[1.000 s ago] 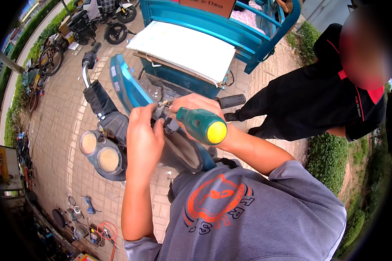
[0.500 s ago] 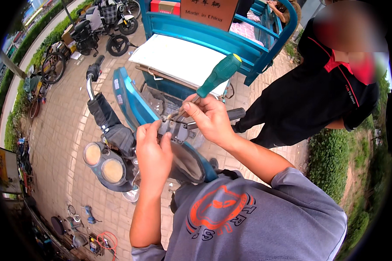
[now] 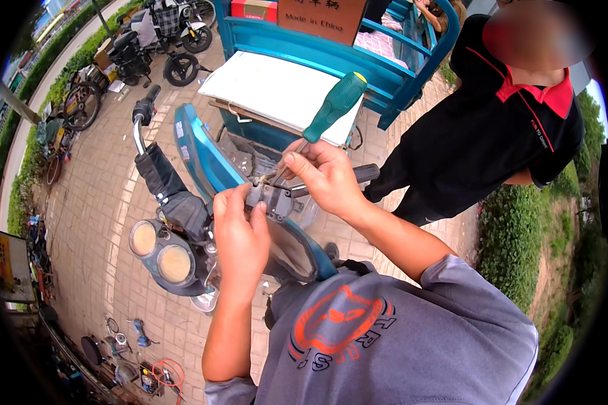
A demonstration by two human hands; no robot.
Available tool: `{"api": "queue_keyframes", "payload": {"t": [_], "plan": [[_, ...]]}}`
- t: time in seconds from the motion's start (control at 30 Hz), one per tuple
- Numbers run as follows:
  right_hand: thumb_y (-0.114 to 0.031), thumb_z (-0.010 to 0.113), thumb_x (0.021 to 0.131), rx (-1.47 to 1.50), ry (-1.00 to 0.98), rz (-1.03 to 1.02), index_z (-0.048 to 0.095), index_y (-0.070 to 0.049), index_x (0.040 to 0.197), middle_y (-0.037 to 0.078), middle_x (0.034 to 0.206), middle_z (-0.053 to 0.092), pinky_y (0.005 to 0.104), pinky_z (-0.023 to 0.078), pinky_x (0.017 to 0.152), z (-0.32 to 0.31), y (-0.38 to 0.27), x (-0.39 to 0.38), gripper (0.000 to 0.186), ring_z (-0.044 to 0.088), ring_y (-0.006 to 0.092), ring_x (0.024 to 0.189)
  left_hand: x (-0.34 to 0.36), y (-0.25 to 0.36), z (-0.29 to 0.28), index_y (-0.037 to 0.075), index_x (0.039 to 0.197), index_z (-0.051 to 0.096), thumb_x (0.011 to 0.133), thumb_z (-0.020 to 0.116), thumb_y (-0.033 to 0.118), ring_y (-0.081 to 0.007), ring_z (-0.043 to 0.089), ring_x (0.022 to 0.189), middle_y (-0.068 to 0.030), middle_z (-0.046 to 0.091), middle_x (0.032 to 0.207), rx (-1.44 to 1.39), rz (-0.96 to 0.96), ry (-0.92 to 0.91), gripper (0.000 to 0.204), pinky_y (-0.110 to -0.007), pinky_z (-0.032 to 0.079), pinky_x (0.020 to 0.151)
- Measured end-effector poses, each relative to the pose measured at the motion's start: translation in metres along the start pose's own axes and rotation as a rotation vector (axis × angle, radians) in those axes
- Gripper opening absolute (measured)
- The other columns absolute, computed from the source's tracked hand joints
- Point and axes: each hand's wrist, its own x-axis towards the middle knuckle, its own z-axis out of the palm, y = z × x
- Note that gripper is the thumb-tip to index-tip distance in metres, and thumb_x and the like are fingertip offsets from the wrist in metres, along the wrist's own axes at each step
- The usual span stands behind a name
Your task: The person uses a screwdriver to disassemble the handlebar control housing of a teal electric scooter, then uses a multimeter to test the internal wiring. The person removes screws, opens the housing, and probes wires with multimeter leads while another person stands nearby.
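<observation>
Along the left edge of the frame, bicycles (image 3: 74, 108) are being kept parked beside a hedge, and tools (image 3: 132, 354) are lying scattered on the paving at the lower left. Just right of these, in the left-centre, a blue electric scooter (image 3: 196, 162) is being seen from above, its twin round headlights (image 3: 161, 253) pointing down-left and its left handlebar grip (image 3: 145, 108) reaching up toward the top. At the centre of the frame, a small dark grey handlebar control unit (image 3: 271, 200) is being gripped by the left hand (image 3: 240, 239), whose fingers are curled around its near side. Touching the unit from the upper right, the metal shaft of a green-handled screwdriver (image 3: 334, 104) is being pinched between thumb and fingertips of the right hand (image 3: 324, 179), the handle tilting up to the right over a white board (image 3: 263, 91). Behind that, at top centre, a blue cargo cart (image 3: 331, 54) is being used to hold cardboard boxes (image 3: 317, 12). On the right, a person in a black shirt (image 3: 493, 135) is standing beside green shrubs (image 3: 520, 243).
</observation>
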Motion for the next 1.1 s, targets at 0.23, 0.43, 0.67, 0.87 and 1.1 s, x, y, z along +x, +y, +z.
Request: {"api": "queue_keyframes", "payload": {"t": [0.23,0.43,0.67,0.87,1.1], "plan": [[-0.019,0.068,0.095,0.302,0.049,0.285,0.061,0.002,0.106,0.011,0.089,0.069,0.0322,0.058,0.069,-0.007,0.013,0.014,0.024,0.07,0.0202,0.077,0.003,0.001,-0.001,-0.006,0.118,0.058,0.09,0.064,-0.001,-0.0229,0.062,0.094,-0.016,0.055,0.11,-0.014,-0.052,-0.021,0.029,-0.031,0.055,0.076],[-0.004,0.069,0.092,-0.552,-0.093,-0.61,0.065,0.001,0.101,0.008,0.09,0.068,0.0277,0.053,0.073,0.001,0.001,-0.007,0.011,0.066,0.0148,0.08,0.005,0.002,0.002,-0.005,0.116,0.059,0.091,0.065,0.002,-0.0235,0.061,0.091,-0.0156,0.055,0.107,0.035,-0.036,-0.013,0.027,-0.032,0.052,0.073],[-0.022,0.064,0.098,0.355,0.058,0.366,0.059,0.001,0.103,0.012,0.09,0.068,0.0316,0.059,0.071,-0.007,0.018,0.009,0.024,0.068,0.0182,0.074,0.001,-0.001,0.011,-0.004,0.113,0.056,0.092,0.065,0.007,-0.0288,0.057,0.092,-0.0168,0.054,0.104,0.097,0.038,0.058,0.025,-0.039,0.047,0.085],[-0.018,0.065,0.097,0.297,0.072,0.282,0.06,0.001,0.104,0.01,0.09,0.068,0.0304,0.058,0.07,-0.006,0.019,0.004,0.02,0.068,0.0181,0.074,0.004,-0.004,0.013,-0.005,0.109,0.055,0.093,0.066,0.01,-0.0309,0.056,0.093,-0.0175,0.054,0.104,0.082,0.031,0.041,0.025,-0.04,0.046,0.087],[-0.009,0.065,0.095,-0.095,0.002,-0.121,0.063,0.002,0.102,0.008,0.093,0.069,0.0291,0.056,0.072,0.005,0.012,-0.025,0.013,0.068,0.0164,0.078,-0.002,-0.016,0.017,-0.005,0.105,0.054,0.092,0.066,0.009,-0.0308,0.055,0.094,-0.0167,0.053,0.103,0.105,0.126,0.085,0.023,-0.039,0.046,0.086]]}}
